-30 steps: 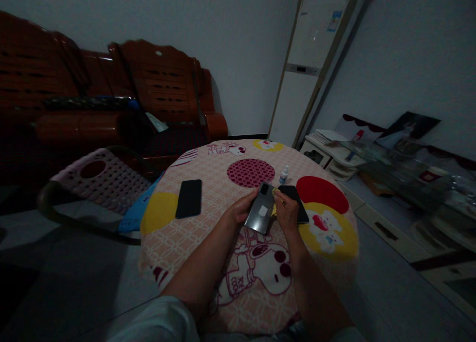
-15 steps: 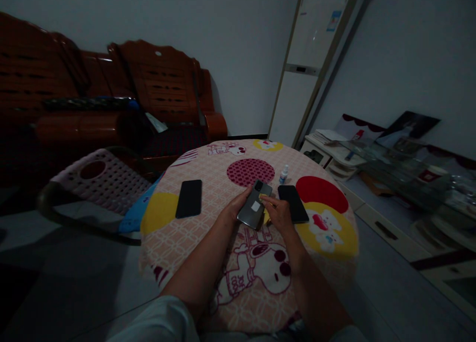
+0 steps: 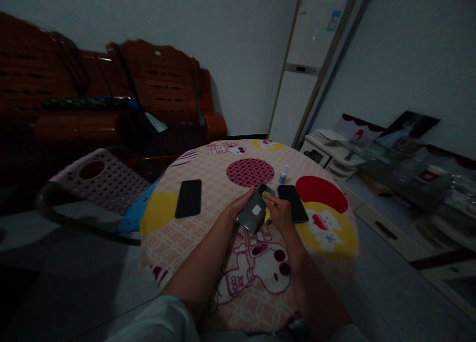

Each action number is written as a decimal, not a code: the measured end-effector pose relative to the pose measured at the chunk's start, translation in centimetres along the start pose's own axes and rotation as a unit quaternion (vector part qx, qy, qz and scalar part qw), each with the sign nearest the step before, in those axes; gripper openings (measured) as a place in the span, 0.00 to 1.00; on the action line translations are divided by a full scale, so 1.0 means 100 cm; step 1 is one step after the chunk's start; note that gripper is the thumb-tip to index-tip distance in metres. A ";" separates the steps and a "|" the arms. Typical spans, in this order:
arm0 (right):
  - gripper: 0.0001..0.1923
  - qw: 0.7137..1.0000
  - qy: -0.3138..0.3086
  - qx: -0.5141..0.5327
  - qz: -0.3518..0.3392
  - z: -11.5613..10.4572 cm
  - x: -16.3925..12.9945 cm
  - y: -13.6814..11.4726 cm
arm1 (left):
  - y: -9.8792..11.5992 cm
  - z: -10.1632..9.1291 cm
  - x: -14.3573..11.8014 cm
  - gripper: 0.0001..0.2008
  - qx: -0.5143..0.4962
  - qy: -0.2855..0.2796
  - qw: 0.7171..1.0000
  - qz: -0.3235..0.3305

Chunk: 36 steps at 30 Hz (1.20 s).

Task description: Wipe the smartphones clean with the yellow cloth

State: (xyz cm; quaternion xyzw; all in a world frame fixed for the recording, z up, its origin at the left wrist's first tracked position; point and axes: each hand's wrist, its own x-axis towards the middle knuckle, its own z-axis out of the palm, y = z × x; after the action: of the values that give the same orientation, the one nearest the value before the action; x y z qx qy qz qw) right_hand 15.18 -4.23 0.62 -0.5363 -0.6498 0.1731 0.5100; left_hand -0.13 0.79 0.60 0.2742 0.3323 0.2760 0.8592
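Note:
A grey smartphone [image 3: 251, 220] with a pale label on its back is held up over the table, back side facing me. My left hand [image 3: 238, 206] grips it along its left edge. My right hand [image 3: 279, 213] pinches a yellow cloth [image 3: 267, 214] and presses it on the phone's back, close to the camera bump. Just right of that hand lies a black phone [image 3: 293, 203], flat on the tablecloth. Another dark phone [image 3: 188, 198] lies off to the left. Behind the black phone stands a small white spray bottle [image 3: 283, 174].
A patterned tablecloth [image 3: 211, 171] covers the round table. At left stands a woven chair [image 3: 102, 181], with a wooden sofa [image 3: 159, 89] behind it. A white air conditioner [image 3: 293, 99] stands at the back, and a cluttered glass-topped cabinet [image 3: 394, 163] runs along the right.
My right hand with the yellow cloth has shifted slightly along the phone's back. The grey phone has tilted and moved a little. The other phones and the bottle stay put.

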 end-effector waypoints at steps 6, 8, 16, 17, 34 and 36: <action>0.14 0.999 0.037 -0.006 0.008 -0.002 0.001 0.000 | 0.000 0.005 -0.003 0.26 0.009 -0.005 1.000 0.002; 0.15 0.998 0.058 -0.017 0.015 -0.004 0.002 -0.001 | -0.001 0.008 -0.005 0.25 0.016 -0.009 1.000 0.004; 0.16 0.998 0.058 -0.003 0.035 -0.005 0.000 -0.002 | -0.002 0.008 -0.008 0.25 0.035 -0.009 0.999 0.025; 0.16 0.998 0.054 0.001 0.037 -0.005 0.000 -0.002 | -0.002 0.007 -0.008 0.26 0.033 -0.009 0.999 0.024; 0.19 0.966 0.100 0.166 0.172 -0.003 0.001 0.003 | 0.000 0.006 -0.006 0.20 0.115 -0.028 0.983 0.139; 0.20 0.961 0.106 0.180 0.179 -0.003 0.001 0.002 | 0.000 0.005 -0.006 0.19 0.118 -0.031 0.983 0.139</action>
State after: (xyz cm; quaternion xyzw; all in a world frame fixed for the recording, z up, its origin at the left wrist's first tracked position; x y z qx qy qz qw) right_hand 15.56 -4.20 0.69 -0.5583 -0.4435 0.3182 0.6247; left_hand -0.10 0.28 1.18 0.4253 0.2941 0.3435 0.7840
